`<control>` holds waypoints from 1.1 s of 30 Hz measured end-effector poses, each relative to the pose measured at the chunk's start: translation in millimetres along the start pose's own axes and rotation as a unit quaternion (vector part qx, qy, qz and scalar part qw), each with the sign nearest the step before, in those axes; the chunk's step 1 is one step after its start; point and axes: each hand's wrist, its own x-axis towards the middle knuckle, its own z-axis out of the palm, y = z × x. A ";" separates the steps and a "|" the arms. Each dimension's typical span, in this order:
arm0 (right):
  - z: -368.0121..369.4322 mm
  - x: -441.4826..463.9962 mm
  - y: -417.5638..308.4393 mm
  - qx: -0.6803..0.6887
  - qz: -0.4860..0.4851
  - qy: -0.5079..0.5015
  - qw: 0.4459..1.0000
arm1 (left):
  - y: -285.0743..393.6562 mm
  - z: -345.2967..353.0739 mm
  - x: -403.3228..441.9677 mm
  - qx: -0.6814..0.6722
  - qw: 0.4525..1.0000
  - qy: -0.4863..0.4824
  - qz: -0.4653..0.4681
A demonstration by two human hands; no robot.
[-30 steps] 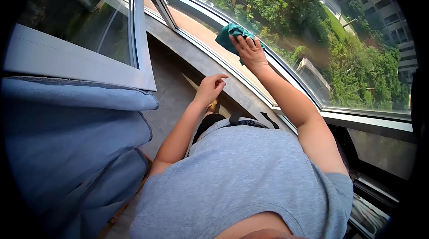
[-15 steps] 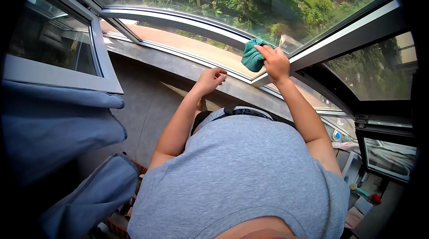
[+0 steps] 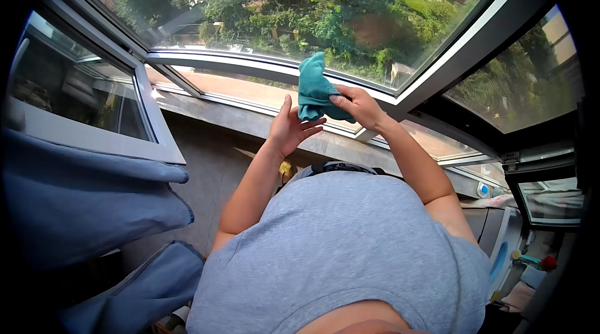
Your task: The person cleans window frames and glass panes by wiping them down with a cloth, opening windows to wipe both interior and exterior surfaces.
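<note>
A crumpled green cloth (image 3: pixel 317 91) hangs in front of the window's horizontal frame bar (image 3: pixel 250 66). My right hand (image 3: pixel 361 108) grips its right side, thumb on top. Just left of the cloth is my left hand (image 3: pixel 291 126), palm turned toward it, with fingers apart and thumb raised. Its fingertips reach near the lower edge of the cloth; whether they touch it is unclear. Beyond the cloth stands the large window pane (image 3: pixel 250 9), with trees visible through it.
At the left an opened window sash (image 3: pixel 164 140) stands above blue fabric (image 3: pixel 94 209). A grey sill (image 3: pixel 219 111) runs below the window. Another opened dark-framed sash (image 3: pixel 500 121) is at the right, with a red item (image 3: pixel 548 263) and other objects below.
My right hand has brought the green cloth left, away from the window's corner post. My left hand has opened and turned its palm toward the cloth. The view has shifted.
</note>
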 end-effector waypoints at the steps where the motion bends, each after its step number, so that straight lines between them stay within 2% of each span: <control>1: 0.6 0.6 -20.2 -0.169 -0.048 -0.029 0.984 | 6.2 12.6 -6.0 -0.071 0.996 -0.047 -0.024; 2: 3.0 2.8 -26.7 -0.244 -0.075 -0.052 0.965 | 2.3 6.7 4.2 -0.139 0.974 -0.178 0.023; 3: 4.3 4.7 -31.6 -0.318 -0.099 -0.075 0.940 | -2.4 -19.1 20.8 -0.239 0.937 -0.252 0.022; 5: -6.0 2.9 -36.8 -0.332 -0.199 0.010 0.922 | 20.2 7.6 8.9 -0.215 0.951 -0.189 0.114; 7: -38.1 -12.8 -74.0 -0.346 -0.244 0.144 0.895 | 46.9 7.8 1.9 -0.226 0.920 -0.235 0.216; 9: -76.6 -36.2 -104.3 -0.342 -0.331 0.323 0.818 | 94.5 32.7 -8.2 -0.171 0.875 -0.231 0.391; 10: -95.0 -47.4 -123.4 -0.390 -0.357 0.431 0.732 | 120.3 60.1 -11.3 -0.088 0.826 -0.161 0.533; 11: -116.1 -61.8 -135.5 -0.433 -0.338 0.513 0.660 | 150.9 74.1 -1.3 -0.070 0.750 -0.147 0.641; 12: -138.0 -72.5 -146.2 -0.471 -0.324 0.569 0.591 | 180.3 104.8 1.2 0.055 0.658 -0.126 0.741; 13: -157.8 -77.5 -154.8 -0.505 -0.305 0.620 0.517 | 208.3 120.5 23.3 0.156 0.557 -0.047 0.814; 14: -176.9 -72.8 -163.6 -0.511 -0.320 0.638 0.478 | 235.4 140.2 34.2 0.129 0.558 -0.146 0.806; 15: -194.3 -68.5 -175.0 -0.517 -0.335 0.656 0.436 | 230.6 215.6 2.0 0.247 0.394 0.041 0.884; 16: -201.5 -63.3 -182.9 -0.528 -0.314 0.664 0.427 | 238.5 246.1 22.5 0.270 0.368 0.073 0.887; 17: -209.3 -54.4 -180.2 -0.507 -0.288 0.685 0.438 | 243.6 273.4 38.0 0.353 0.265 0.123 0.889; 19: -226.6 -41.3 -166.9 -0.484 -0.307 0.680 0.457 | 218.0 308.7 47.6 0.504 0.195 0.219 0.812; 21: -219.1 -42.9 -168.3 -0.509 -0.263 0.693 0.438 | 172.6 323.0 38.0 0.588 0.132 0.186 0.776; 23: -216.0 -42.3 -169.8 -0.492 -0.257 0.704 0.443 | 140.1 301.1 62.7 0.671 0.018 0.004 0.741; 25: -213.5 -45.4 -173.0 -0.479 -0.264 0.701 0.457 | 149.8 291.7 72.6 0.695 -0.208 -0.187 0.662; 26: -213.7 -46.2 -173.0 -0.481 -0.268 0.701 0.454 | 161.6 297.8 73.8 0.648 -0.279 -0.175 0.687; 27: -214.7 -47.0 -172.7 -0.475 -0.270 0.697 0.465 | 184.5 314.9 63.3 0.650 -0.263 -0.235 0.674; 29: -215.4 -46.7 -172.2 -0.470 -0.280 0.693 0.469 | 239.7 358.3 56.4 0.610 -0.249 -0.266 0.704; 31: -215.5 -47.2 -170.8 -0.484 -0.250 0.701 0.459 | 278.6 433.1 -6.8 0.627 -0.264 -0.119 0.723; 32: -216.9 -47.1 -171.1 -0.495 -0.257 0.702 0.443 | 304.6 469.9 -27.7 0.592 -0.273 -0.014 0.758; 33: -218.5 -46.7 -171.5 -0.495 -0.259 0.702 0.441 | 333.1 505.0 -43.5 0.730 -0.036 0.096 0.676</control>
